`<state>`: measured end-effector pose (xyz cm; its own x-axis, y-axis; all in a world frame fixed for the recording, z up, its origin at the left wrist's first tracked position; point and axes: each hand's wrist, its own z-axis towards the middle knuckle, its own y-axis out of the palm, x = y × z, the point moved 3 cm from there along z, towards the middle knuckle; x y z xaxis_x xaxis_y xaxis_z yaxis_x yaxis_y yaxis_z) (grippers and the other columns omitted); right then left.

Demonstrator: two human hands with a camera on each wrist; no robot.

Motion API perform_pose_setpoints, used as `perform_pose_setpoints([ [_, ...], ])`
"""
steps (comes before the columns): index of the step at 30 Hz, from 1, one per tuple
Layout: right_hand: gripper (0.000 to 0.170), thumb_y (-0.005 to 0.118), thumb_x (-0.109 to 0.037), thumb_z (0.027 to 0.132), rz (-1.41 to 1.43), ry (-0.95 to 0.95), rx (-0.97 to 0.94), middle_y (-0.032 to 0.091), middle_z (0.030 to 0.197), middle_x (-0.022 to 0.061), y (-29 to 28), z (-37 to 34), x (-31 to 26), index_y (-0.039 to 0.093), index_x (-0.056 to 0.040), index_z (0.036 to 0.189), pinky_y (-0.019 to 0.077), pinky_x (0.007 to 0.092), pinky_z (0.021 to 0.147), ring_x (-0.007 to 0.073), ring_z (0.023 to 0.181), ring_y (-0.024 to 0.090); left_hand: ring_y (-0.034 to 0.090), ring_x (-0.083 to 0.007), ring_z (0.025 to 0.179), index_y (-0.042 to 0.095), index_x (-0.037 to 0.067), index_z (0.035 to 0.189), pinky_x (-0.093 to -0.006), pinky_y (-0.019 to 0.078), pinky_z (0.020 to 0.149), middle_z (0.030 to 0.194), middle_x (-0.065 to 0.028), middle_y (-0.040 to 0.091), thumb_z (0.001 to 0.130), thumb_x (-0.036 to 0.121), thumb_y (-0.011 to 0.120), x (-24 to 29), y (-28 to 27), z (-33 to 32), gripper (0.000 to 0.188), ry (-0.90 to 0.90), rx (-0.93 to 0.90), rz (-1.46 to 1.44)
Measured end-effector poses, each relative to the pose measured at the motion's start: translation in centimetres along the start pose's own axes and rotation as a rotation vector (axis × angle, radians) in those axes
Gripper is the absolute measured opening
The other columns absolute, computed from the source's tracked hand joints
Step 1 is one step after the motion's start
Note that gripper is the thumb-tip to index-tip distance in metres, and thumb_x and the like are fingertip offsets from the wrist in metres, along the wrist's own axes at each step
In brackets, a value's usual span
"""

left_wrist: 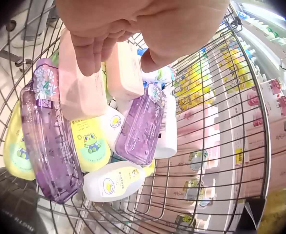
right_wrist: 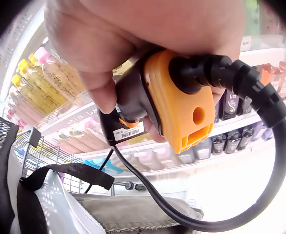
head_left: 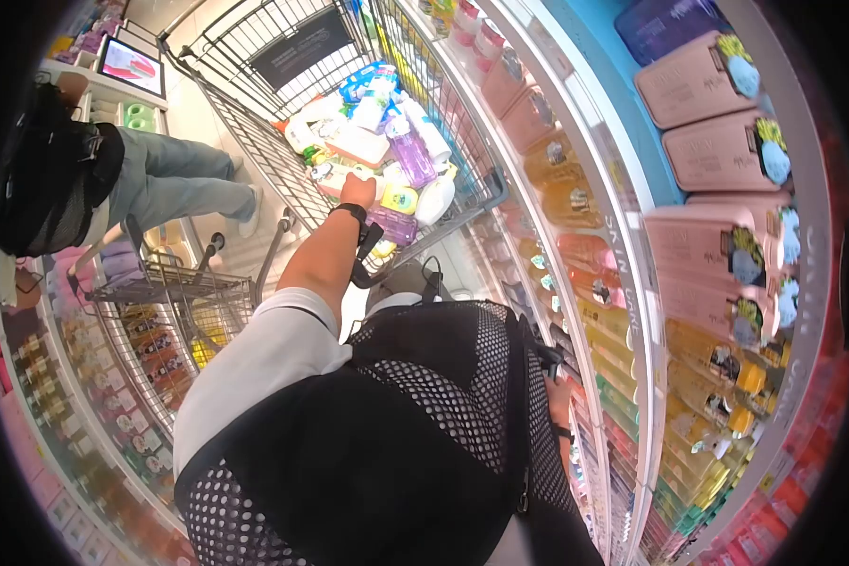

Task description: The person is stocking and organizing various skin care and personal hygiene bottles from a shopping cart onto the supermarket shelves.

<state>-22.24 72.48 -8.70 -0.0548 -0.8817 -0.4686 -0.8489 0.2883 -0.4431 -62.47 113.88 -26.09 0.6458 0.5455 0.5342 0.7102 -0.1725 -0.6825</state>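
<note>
My left hand reaches down into the shopping cart, fingers extended and thumb apart. Its fingertips overlap one pink bottle in the left wrist view, and a second pink bottle lies between fingers and thumb. Around them are two purple bottles, yellow packs with a cartoon frog and a white bottle lying on its side. Low by my right side, my right hand grips a black-and-orange handheld device with a thick black cable.
Shelves of pink pump bottles and yellow bottles run close along my right. At left stands another person near a second cart. A black mesh bag hangs across my front.
</note>
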Motion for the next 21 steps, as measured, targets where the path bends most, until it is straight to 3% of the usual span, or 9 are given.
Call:
perform_pose_setpoints([
  [5, 0.013, 0.060, -0.014, 0.084, -0.062, 0.178, -0.003, 0.058, 0.070, 0.0039, 0.9, -1.9, -0.4, 0.059, -0.0011, 0.085, 0.0425, 0.0269, 0.046, 0.0130, 0.052, 0.053, 0.054, -0.0404, 0.114, 0.035, -0.010, 0.130, -0.0411, 0.0418, 0.098, 0.120, -0.0318, 0.054, 0.075, 0.034, 0.064, -0.1, 1.0, 5.2, 0.077, -0.147, 0.058, -0.120],
  [7, 0.014, 0.060, -0.014, 0.084, -0.105, 0.130, 0.032, 0.058, 0.070, 0.0032, 1.1, -2.2, 0.4, 0.060, -0.0007, 0.085, 0.0412, 0.0265, 0.045, 0.0116, 0.052, 0.053, 0.055, -0.0405, 0.112, 0.037, -0.013, 0.129, -0.0404, 0.0420, 0.098, 0.120, -0.0319, 0.054, 0.073, 0.035, 0.066, -2.3, 3.4, 10.0, 0.079, -0.187, 0.041, -0.164],
  [9, 0.014, 0.060, -0.014, 0.085, -0.081, 0.217, 0.059, 0.057, 0.069, 0.0027, 1.7, -3.4, -0.7, 0.060, -0.0003, 0.085, 0.0401, 0.0259, 0.045, 0.0108, 0.053, 0.052, 0.063, -0.0343, 0.091, 0.054, -0.014, 0.112, -0.0391, 0.0479, 0.080, 0.107, -0.0278, 0.062, 0.075, 0.033, 0.069, -4.8, 6.3, 13.8, 0.062, -0.158, 0.036, -0.380],
  [10, 0.015, 0.060, -0.015, 0.085, -0.113, 0.223, 0.075, 0.057, 0.069, 0.0027, 2.0, -3.7, -1.2, 0.060, -0.0002, 0.086, 0.0399, 0.0255, 0.045, 0.0110, 0.053, 0.052, 0.063, -0.0292, 0.086, 0.058, -0.015, 0.106, -0.0390, 0.0472, 0.075, 0.105, -0.0243, 0.064, 0.077, 0.030, 0.069, -4.7, 7.0, 14.3, 0.055, -0.237, 0.064, -0.517],
  [14, 0.017, 0.061, -0.016, 0.086, -0.187, 0.280, 0.066, 0.057, 0.070, 0.0027, 2.8, -4.7, -2.8, 0.060, 0.0003, 0.089, 0.0399, 0.0248, 0.045, 0.0112, 0.053, 0.052, 0.063, -0.0281, 0.087, 0.058, -0.015, 0.107, -0.0383, 0.0484, 0.074, 0.105, -0.0225, 0.064, 0.076, 0.028, 0.070, -4.9, 9.6, 18.1, 0.054, -0.407, 0.106, -0.553],
  [17, 0.018, 0.061, -0.017, 0.086, -0.159, 0.298, 0.053, 0.057, 0.070, 0.0030, 3.2, -4.9, -2.5, 0.059, 0.0006, 0.089, 0.0407, 0.0254, 0.046, 0.0112, 0.054, 0.053, 0.064, -0.0289, 0.091, 0.051, -0.015, 0.114, -0.0361, 0.0510, 0.077, 0.110, -0.0233, 0.062, 0.071, 0.024, 0.074, -6.7, 11.2, 20.7, 0.063, -0.532, 0.267, -0.520],
  [18, 0.018, 0.061, -0.017, 0.086, -0.202, 0.300, 0.041, 0.057, 0.070, 0.0032, 3.3, -4.9, -2.7, 0.059, 0.0008, 0.089, 0.0414, 0.0257, 0.046, 0.0115, 0.054, 0.053, 0.064, -0.0294, 0.094, 0.039, -0.016, 0.122, -0.0354, 0.0513, 0.081, 0.111, -0.0250, 0.061, 0.069, 0.025, 0.075, -3.2, 7.8, 18.0, 0.076, -0.681, 0.198, -0.384],
  [19, 0.019, 0.061, -0.017, 0.086, -0.242, 0.298, 0.029, 0.057, 0.071, 0.0034, 3.4, -4.7, -2.9, 0.059, 0.0009, 0.089, 0.0420, 0.0261, 0.047, 0.0118, 0.055, 0.053, 0.064, -0.0294, 0.094, 0.039, -0.016, 0.122, -0.0354, 0.0513, 0.081, 0.111, -0.0250, 0.061, 0.069, 0.025, 0.075, -3.2, 7.4, 18.1, 0.076, -0.683, 0.197, -0.381],
  [21, 0.018, 0.061, -0.017, 0.086, -0.236, 0.281, 0.036, 0.058, 0.072, 0.0036, 3.4, -4.7, -3.0, 0.059, 0.0009, 0.089, 0.0425, 0.0262, 0.048, 0.0121, 0.055, 0.054, 0.064, -0.0296, 0.093, 0.029, -0.017, 0.123, -0.0342, 0.0520, 0.082, 0.112, -0.0265, 0.059, 0.069, 0.026, 0.075, -3.4, 6.4, 19.1, 0.083, -0.468, 0.238, -0.311],
])
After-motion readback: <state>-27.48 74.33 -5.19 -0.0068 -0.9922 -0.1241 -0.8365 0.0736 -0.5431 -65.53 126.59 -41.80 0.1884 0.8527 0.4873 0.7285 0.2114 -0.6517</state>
